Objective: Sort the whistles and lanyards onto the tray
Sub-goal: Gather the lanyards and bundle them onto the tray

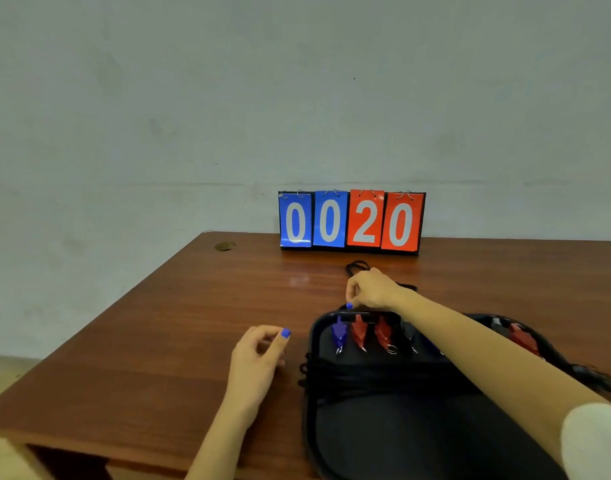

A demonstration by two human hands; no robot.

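Note:
A black tray [311, 341] lies on the table in front of me. Along its far end lie a blue whistle [339, 332] and two red whistles [359, 331] [383, 332] side by side, with more whistles partly hidden by my right forearm, one of them red [522, 337]. Black lanyards [349, 377] are bundled across the tray's middle. My right hand [371, 289] is pinched over the tray's far rim, on a black lanyard [357, 266] that loops on the table behind it. My left hand [259, 358] rests left of the tray, fingers loosely curled, holding nothing.
A flip scoreboard [352, 221] reading 00 and 20 stands at the table's far edge against the wall. The wooden table [176, 323] has its left edge running diagonally from far middle to near left. A small brown spot [225, 246] marks the far left corner.

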